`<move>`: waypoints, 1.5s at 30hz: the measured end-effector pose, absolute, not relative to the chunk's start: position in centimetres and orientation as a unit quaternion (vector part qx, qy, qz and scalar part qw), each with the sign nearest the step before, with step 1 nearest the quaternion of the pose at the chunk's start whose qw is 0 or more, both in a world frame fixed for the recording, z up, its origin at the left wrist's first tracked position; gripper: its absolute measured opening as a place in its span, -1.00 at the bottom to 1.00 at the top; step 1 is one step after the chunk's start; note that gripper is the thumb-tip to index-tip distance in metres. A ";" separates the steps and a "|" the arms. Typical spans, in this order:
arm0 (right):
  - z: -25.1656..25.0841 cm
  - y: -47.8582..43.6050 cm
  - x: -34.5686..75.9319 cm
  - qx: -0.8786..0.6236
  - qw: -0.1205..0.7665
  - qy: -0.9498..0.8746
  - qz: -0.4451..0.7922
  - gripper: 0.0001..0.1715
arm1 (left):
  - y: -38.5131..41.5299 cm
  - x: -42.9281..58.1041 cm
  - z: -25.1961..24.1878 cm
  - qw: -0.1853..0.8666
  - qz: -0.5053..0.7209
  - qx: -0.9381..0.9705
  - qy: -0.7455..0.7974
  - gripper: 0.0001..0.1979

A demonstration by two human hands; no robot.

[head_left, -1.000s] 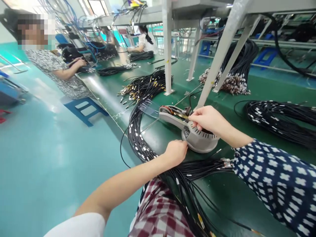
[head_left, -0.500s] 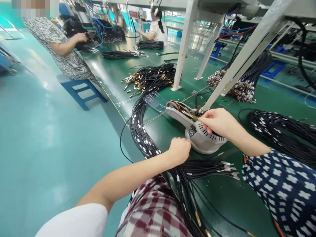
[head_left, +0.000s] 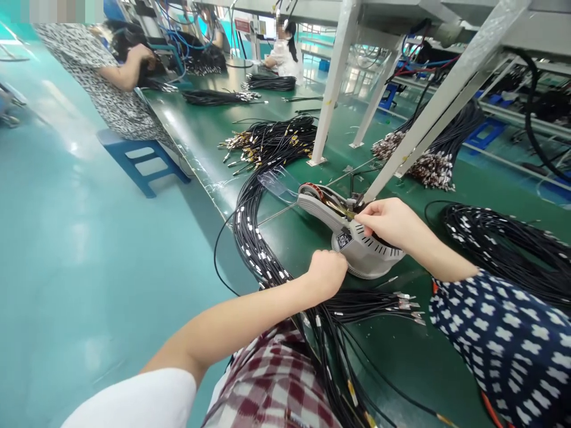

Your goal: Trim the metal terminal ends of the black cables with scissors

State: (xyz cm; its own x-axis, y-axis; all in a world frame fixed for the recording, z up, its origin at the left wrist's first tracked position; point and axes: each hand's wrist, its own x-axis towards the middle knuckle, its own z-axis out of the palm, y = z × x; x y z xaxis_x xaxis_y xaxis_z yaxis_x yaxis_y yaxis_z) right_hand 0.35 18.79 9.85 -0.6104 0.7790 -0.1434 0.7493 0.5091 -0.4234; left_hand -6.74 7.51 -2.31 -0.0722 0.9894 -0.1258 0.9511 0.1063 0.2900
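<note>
Little changed, no visible progress: right hand [head_left: 391, 221] grip pinched closed at tape dispenser [head_left: 368, 258]; left hand [head_left: 329, 273] fisted beside its base; contents unclear.

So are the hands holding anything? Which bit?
The right hand seems to pinch the end of a golden strip on the grey machine. The left hand is curled beside that machine; any hold is hidden.
</note>
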 end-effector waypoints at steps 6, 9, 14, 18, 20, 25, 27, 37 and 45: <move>10.0 18.8 0.2 -0.449 0.021 -0.865 0.222 -0.77 | 7.3 -5.2 -2.8 0.165 0.079 0.689 0.701 -0.81; 9.7 19.3 0.3 -0.451 0.026 -0.865 0.218 -0.75 | 7.1 -6.2 -2.6 0.162 0.084 0.689 0.701 -0.83; 9.3 19.8 0.6 -0.456 0.035 -0.861 0.224 -0.71 | 7.2 -7.4 -2.2 0.156 0.082 0.685 0.706 -0.84; 9.4 20.0 0.5 -0.471 0.044 -0.845 0.251 -0.69 | 7.3 -7.8 -2.4 0.147 0.083 0.675 0.718 -0.83; 9.6 20.1 0.5 -0.482 0.050 -0.830 0.277 -0.69 | 7.2 -8.0 -2.4 0.143 0.088 0.672 0.721 -0.82; 10.0 20.6 0.7 -0.502 0.071 -0.798 0.327 -0.70 | 7.1 -10.4 0.0 0.093 0.147 0.656 0.735 -0.61; 10.1 20.8 0.9 -0.507 0.072 -0.793 0.331 -0.69 | 7.9 -12.1 1.4 -0.001 0.250 0.627 0.738 -0.64; 10.9 20.1 0.8 -0.529 0.050 -0.771 0.350 -0.63 | 14.3 -18.0 4.0 0.123 0.270 0.689 0.662 -0.79; 10.8 20.6 0.8 -0.523 0.051 -0.768 0.366 -0.65 | 15.6 -18.7 4.3 0.199 0.285 0.698 0.626 -0.84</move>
State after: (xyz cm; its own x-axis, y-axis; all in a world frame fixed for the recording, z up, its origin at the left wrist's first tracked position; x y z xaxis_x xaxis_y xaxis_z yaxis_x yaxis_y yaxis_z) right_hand 0.82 20.62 10.76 -0.4477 0.8407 -0.3045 0.7665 0.1854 -0.6149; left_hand -18.67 15.58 4.33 0.0544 0.9874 0.1483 0.7603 -0.1372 0.6349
